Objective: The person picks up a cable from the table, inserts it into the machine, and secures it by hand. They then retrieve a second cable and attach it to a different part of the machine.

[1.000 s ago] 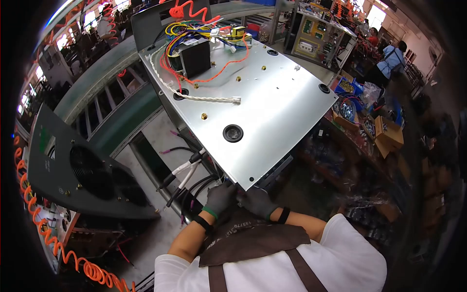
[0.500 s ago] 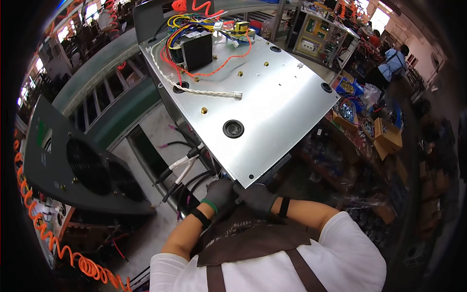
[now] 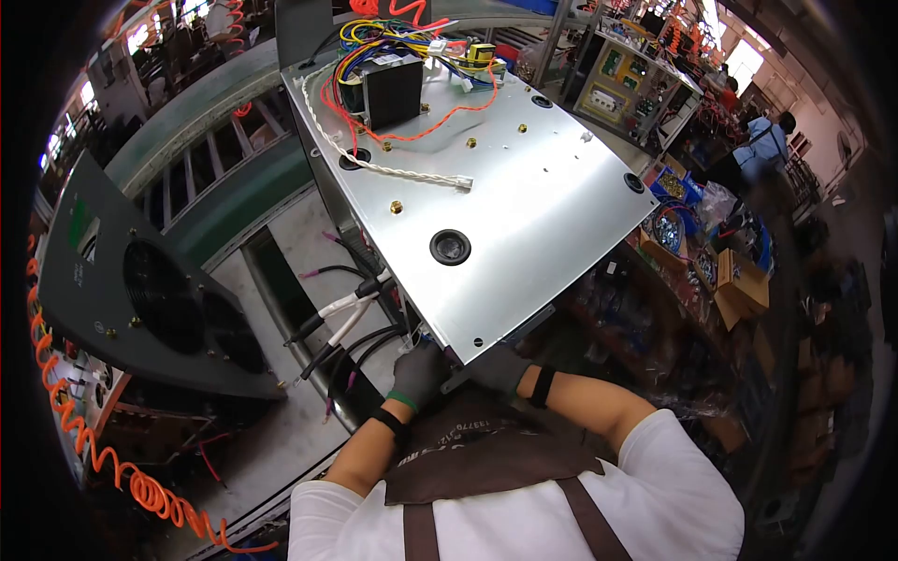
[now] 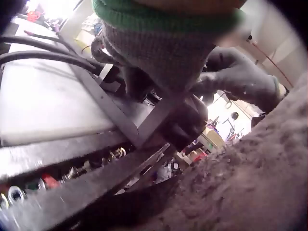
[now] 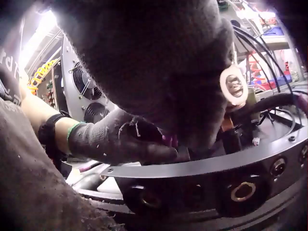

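Both hands wear dark grey gloves and meet below the near corner of a casing with a shiny metal plate (image 3: 524, 206). The left hand (image 3: 418, 374), with a green cuff, is beside the cable ends; the right hand (image 3: 499, 367) is just under the plate's corner. In the right wrist view, the left hand (image 5: 120, 139) reaches in behind a front panel with round sockets (image 5: 207, 168), touching or nearly touching the large right hand (image 5: 159, 62). A bit of purple (image 5: 169, 139) shows between them. What the fingers hold is hidden.
Black and white cables (image 3: 351, 313) hang out at the casing's left side. A dark panel with fans (image 3: 159, 280) leans at left, near an orange coiled hose (image 3: 159, 500). Wires and a black block (image 3: 393, 92) sit on the plate. Boxes of small parts (image 3: 744, 280) are at right.
The head view has shifted slightly, with the plate's far end sitting a little further right. Both hands remain by the near corner, with only small movement.
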A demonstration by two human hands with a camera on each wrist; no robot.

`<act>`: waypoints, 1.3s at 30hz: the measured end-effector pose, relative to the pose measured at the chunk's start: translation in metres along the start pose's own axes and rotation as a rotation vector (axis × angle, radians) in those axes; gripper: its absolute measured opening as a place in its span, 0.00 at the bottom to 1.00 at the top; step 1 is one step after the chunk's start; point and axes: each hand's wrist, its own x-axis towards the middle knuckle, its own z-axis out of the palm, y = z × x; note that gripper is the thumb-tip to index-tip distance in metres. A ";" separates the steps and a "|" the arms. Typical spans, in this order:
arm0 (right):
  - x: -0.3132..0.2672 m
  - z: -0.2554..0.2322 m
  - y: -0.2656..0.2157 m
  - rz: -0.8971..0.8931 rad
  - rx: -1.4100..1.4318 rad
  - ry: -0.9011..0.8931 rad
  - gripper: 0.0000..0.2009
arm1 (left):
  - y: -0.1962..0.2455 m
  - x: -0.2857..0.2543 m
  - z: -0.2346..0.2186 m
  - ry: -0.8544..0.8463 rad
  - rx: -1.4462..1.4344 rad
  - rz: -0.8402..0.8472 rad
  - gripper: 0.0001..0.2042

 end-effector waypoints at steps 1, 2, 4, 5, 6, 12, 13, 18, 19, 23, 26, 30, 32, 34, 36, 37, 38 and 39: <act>0.000 0.003 0.004 -0.001 0.000 -0.003 0.12 | 0.001 -0.001 -0.001 0.001 -0.002 -0.003 0.14; 0.001 0.008 0.010 -0.040 0.052 -0.025 0.12 | 0.002 -0.004 -0.004 -0.005 -0.018 0.013 0.14; 0.006 0.003 0.006 -0.090 0.101 -0.055 0.13 | 0.005 -0.006 -0.005 -0.001 -0.033 0.019 0.14; 0.010 0.000 0.004 -0.056 0.103 -0.130 0.13 | 0.004 -0.008 -0.002 -0.002 -0.018 0.001 0.14; 0.013 -0.005 -0.002 -0.022 0.103 -0.204 0.14 | 0.005 -0.010 0.000 -0.004 -0.003 -0.016 0.14; 0.033 -0.025 -0.024 -0.028 -0.026 -0.420 0.16 | 0.013 -0.015 0.004 0.068 -0.031 -0.177 0.15; 0.041 -0.012 -0.009 -0.030 -0.026 -0.424 0.16 | 0.013 -0.014 0.004 0.069 -0.033 -0.181 0.15; 0.041 -0.015 0.012 -0.467 -0.035 -0.255 0.20 | -0.011 -0.010 0.027 -0.075 -0.184 -0.355 0.14; 0.038 -0.021 0.002 -0.466 -0.036 -0.257 0.20 | -0.013 -0.011 0.028 -0.074 -0.186 -0.355 0.14; 0.042 -0.002 0.014 -0.365 0.124 -0.245 0.19 | -0.021 -0.012 0.027 -0.109 -0.167 -0.279 0.16; 0.039 0.014 0.009 -0.475 0.172 -0.026 0.16 | -0.026 -0.006 0.022 -0.205 -0.181 -0.164 0.18; 0.070 0.094 0.031 -0.046 -0.198 -0.078 0.13 | -0.060 -0.003 0.043 -0.127 -0.092 0.047 0.16; 0.038 0.054 -0.025 0.312 0.104 0.037 0.12 | -0.048 -0.005 0.029 -0.095 -0.313 -0.024 0.15; 0.017 0.040 -0.043 0.156 -0.162 0.009 0.11 | -0.078 -0.002 0.050 -0.096 -0.195 0.069 0.15; -0.014 0.018 -0.047 0.076 -0.210 -0.044 0.11 | -0.063 -0.004 0.033 -0.162 -0.117 0.157 0.14; -0.031 -0.003 -0.044 -0.180 0.105 -0.116 0.12 | -0.062 0.000 0.031 -0.213 -0.021 0.189 0.14; -0.047 -0.025 -0.035 -0.445 0.413 -0.182 0.13 | -0.036 0.004 0.019 -0.268 0.063 0.090 0.14; -0.061 -0.044 -0.022 -0.438 0.406 -0.166 0.13 | -0.026 0.003 0.011 -0.230 -0.066 0.037 0.16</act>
